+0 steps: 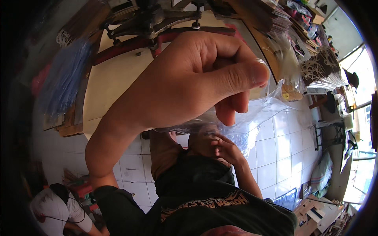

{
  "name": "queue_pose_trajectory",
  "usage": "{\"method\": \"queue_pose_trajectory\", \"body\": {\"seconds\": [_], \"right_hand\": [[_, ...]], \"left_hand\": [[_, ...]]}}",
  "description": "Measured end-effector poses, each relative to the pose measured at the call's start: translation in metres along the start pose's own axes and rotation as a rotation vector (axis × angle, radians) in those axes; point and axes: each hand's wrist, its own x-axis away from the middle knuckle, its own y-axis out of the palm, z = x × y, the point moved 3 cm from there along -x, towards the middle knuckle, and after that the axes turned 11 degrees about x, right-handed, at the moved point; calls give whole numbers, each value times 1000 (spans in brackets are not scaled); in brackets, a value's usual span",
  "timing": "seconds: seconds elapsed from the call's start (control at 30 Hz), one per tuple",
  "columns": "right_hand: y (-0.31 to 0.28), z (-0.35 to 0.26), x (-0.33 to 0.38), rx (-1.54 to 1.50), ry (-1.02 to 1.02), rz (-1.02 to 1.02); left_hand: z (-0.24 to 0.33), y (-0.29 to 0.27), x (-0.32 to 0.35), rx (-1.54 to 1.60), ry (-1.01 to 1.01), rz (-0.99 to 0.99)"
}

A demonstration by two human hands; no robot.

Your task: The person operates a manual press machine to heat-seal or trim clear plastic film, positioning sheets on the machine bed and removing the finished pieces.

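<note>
My left hand (189,82) is raised close to the camera, its thumb pressed against the bent fingers. It pinches a thin clear plastic sheet (271,104), which hangs below and to the right of the fingers, crumpled and shiny. Whether the plastic is a single layer or a bag, I cannot tell. Lower down, over my lap, my right hand (227,151) has its fingers curled together. What those fingers hold, if anything, is too small to make out. Part of the plastic lies between the two hands, and the left hand hides some of it.
Ahead stands a worktable with a pale board (112,80) under a dark metal press frame (157,23) with red bars. Bluish plastic sheets (67,74) are piled at its left, stacked cards with cords (323,67) at the right. Another person (59,208) sits at lower left.
</note>
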Motion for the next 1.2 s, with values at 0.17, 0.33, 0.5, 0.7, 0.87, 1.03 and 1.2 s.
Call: {"method": "queue_pose_trajectory", "body": {"seconds": [0.17, 0.33, 0.5, 0.7, 0.87, 1.03, 1.2], "right_hand": [[-50, 15, -26, -420, -101, -201], [-191, 43, 0, -504, -506, -115], [-247, -3, 128, -591, -743, 325], [-252, -64, 257, -83, -727, 954], [-205, -74, 222, 393, -469, 953], [-224, -49, 130, 345, -416, 1088], [-304, -46, 62, 228, -457, 1229]], "left_hand": [[-10, 15, -8, 142, -30, -79], [-30, 38, 1, 112, -13, -282], [-92, 44, 0, -239, 108, -541], [-125, 14, -1, -497, 284, -187], [-134, -44, 19, -477, 249, 86], [-157, -77, 49, -394, 172, 382], [-167, -81, 54, -467, 270, 437]]}}
